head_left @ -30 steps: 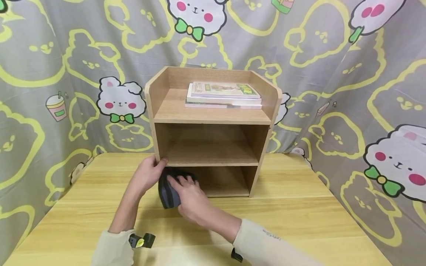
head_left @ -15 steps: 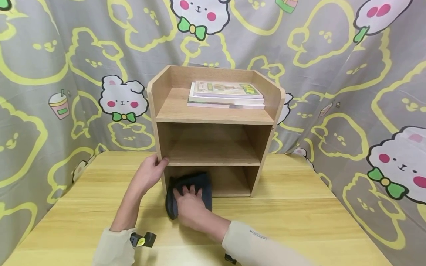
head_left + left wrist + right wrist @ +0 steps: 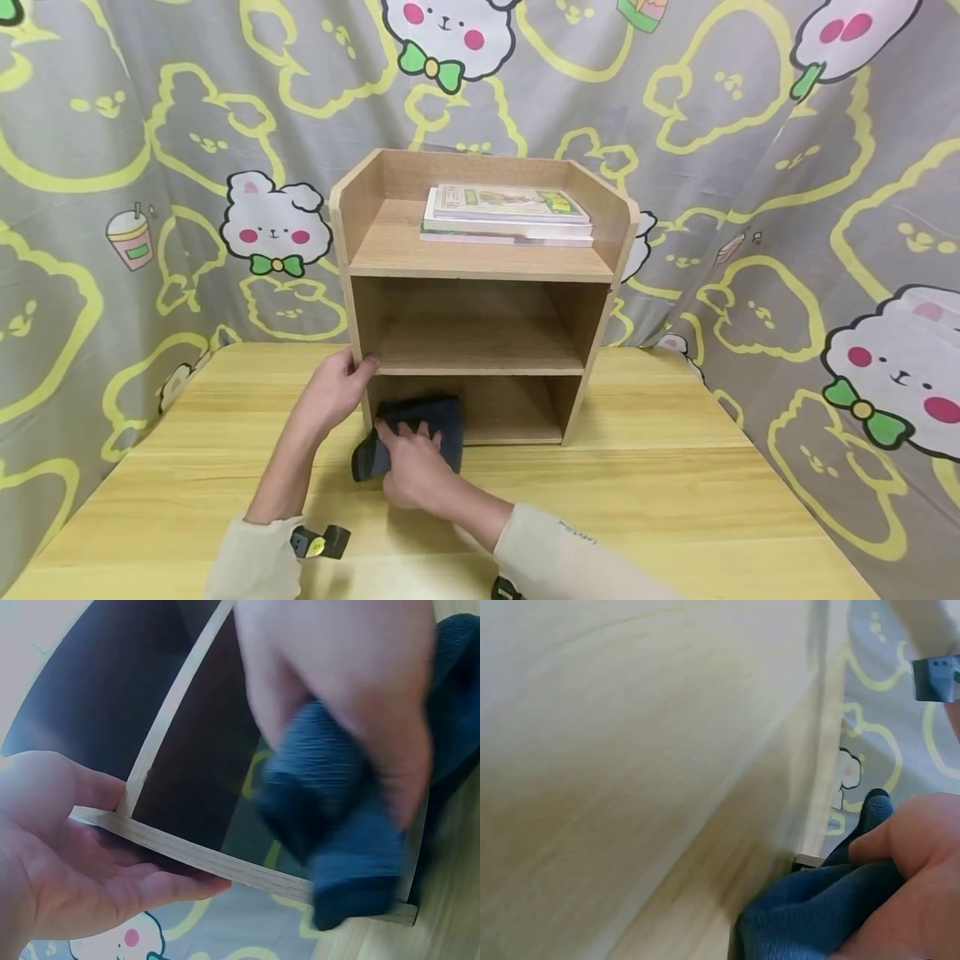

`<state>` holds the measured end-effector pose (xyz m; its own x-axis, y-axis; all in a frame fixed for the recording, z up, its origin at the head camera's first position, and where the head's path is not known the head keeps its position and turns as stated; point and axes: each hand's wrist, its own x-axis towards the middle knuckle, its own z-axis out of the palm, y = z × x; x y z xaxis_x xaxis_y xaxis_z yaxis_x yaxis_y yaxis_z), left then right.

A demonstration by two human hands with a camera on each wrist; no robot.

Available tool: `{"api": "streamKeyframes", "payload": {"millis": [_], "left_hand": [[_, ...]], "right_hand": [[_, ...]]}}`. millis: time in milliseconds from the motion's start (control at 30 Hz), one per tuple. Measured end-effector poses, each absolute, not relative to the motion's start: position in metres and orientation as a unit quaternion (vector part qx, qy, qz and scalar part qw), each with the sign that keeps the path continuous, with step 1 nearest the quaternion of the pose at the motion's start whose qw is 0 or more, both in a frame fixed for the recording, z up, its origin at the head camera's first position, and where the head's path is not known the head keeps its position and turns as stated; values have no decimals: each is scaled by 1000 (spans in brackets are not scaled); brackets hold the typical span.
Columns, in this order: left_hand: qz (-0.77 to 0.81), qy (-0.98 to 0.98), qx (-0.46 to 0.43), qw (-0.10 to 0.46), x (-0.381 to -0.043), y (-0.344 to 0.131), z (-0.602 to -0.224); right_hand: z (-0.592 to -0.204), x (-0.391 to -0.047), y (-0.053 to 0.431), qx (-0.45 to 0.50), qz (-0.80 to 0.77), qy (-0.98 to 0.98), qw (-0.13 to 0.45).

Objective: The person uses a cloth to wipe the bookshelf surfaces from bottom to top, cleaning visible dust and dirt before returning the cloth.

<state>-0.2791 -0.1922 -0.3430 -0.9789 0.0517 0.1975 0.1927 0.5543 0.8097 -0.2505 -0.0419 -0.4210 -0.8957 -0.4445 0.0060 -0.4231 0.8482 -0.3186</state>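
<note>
My left hand [image 3: 334, 390] grips the left side panel of a small wooden shelf unit [image 3: 480, 273] at the height of the middle board. In the left wrist view its thumb lies on the front edge and its fingers are on the panel's outer side. My right hand [image 3: 417, 465] holds a dark blue cloth [image 3: 450, 417] at the lower left front corner of the unit. A fold of the cloth [image 3: 356, 862] hangs over the side panel's edge in the left wrist view. The right wrist view shows the right thumb pressing on the bunched cloth [image 3: 817, 907].
A stack of books [image 3: 506, 215] lies on the unit's top shelf, between raised sides. The unit stands on a light wood table [image 3: 675, 500]. A grey patterned curtain [image 3: 690, 108] hangs close behind and on both sides.
The right hand and cloth shifted right across the lower opening, then back left to the side panel's bottom. The left hand has stayed on the panel.
</note>
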Motion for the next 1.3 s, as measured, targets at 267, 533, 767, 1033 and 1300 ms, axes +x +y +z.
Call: {"api": "streamKeyframes", "payload": {"millis": [267,533,767,1033,1300], "left_hand": [[-464,-880,-68,76,-279,-193,-343],[-464,-880,-66,75,-280,-194,-341],[-467,-879,-65,72,-281,-193,-342],[-462,-881,-67,81,-282,-192,-342],[-464,-880,-68,82,-281,-193,-342]], "right_hand": [[-417,-250,-43,-214,-246,944,50],[-412,-252,-41,-204,-383,900,40],[-399,-257,-46,-207,-446,870,-7],[-386,-256,-50,-229,-430,870,-73],[-391,-250,-48,-298,-361,868,-166]]}}
